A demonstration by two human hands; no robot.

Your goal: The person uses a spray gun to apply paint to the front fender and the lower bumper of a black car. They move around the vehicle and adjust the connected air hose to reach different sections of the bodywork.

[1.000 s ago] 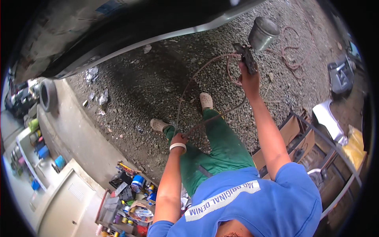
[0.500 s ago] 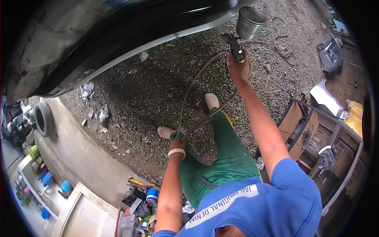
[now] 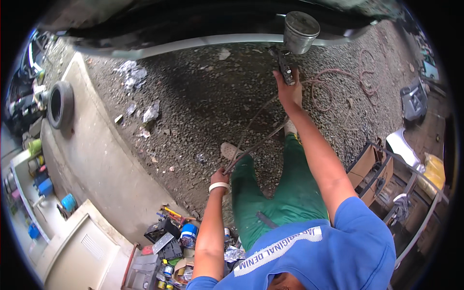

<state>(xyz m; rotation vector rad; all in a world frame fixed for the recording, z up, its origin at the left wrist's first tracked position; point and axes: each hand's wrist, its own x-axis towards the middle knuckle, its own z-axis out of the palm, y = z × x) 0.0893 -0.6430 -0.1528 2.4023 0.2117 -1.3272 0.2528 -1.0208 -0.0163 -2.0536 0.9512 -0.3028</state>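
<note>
My right hand (image 3: 291,92) is closed around a dark spray gun (image 3: 284,66), held out in front of me. A dented silver metal cup (image 3: 300,37) with a lid sits at the gun's far end, close to a dark, glossy vehicle body panel (image 3: 203,26). My left hand (image 3: 220,177), with a white band at the wrist, is lower and to the left. Its fingers are wrapped round a thin pinkish hose (image 3: 255,143), whose strands stretch between my two hands. More of the hose (image 3: 333,71) trails in loops over the gravel to the right.
Gravel (image 3: 193,92) with crumpled plastic lies underfoot. On the left, a concrete ledge (image 3: 96,130) carries a tyre (image 3: 60,105). Tins and tools (image 3: 188,233) crowd the lower left. A metal frame (image 3: 372,169) with cardboard and a grey plastic part (image 3: 414,100) are at the right.
The view has turned, so the vehicle's lower edge runs more level. My feet have shifted, and the wide hose loop between my hands has narrowed. Both hands keep their hold.
</note>
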